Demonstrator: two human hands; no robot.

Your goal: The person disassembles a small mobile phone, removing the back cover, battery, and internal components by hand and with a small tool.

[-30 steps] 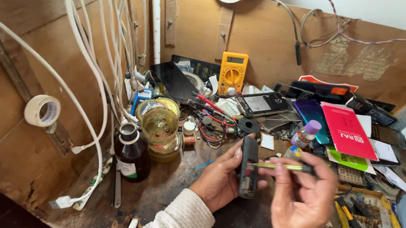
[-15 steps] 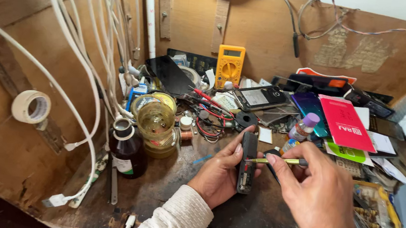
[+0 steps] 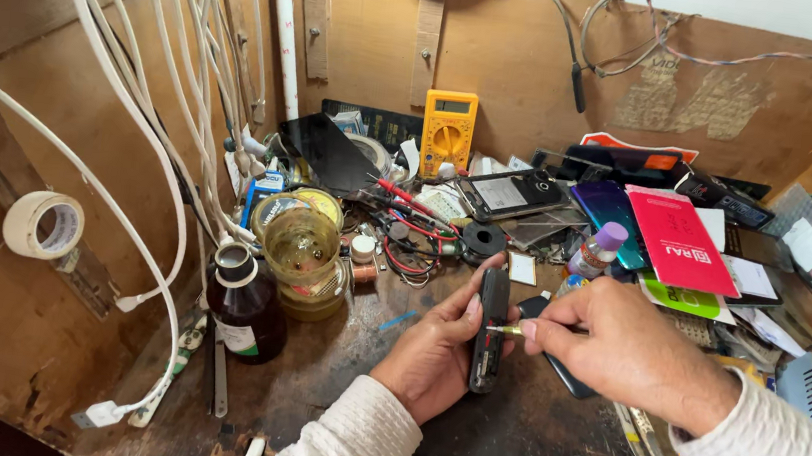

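Note:
My left hand (image 3: 438, 352) grips a small black phone (image 3: 489, 332) upright on its edge above the dark wooden bench. My right hand (image 3: 630, 347) pinches a thin yellow-green handled tool (image 3: 508, 329), its tip touching the phone's side. A second dark phone (image 3: 562, 370) lies flat under my right hand, mostly hidden. Both wrists wear white ribbed sleeves.
A brown glass bottle (image 3: 245, 304) and an amber jar (image 3: 303, 252) stand at left. A yellow multimeter (image 3: 447, 134) leans on the back board. Phones, a pink card (image 3: 681, 242), red wires and parts crowd the back and right. White cables (image 3: 150, 131) hang left beside a tape roll (image 3: 44, 225).
The camera has come closer and dipped slightly. My right hand has shifted left so the tool tip now meets the phone's side; the left hand keeps its grip.

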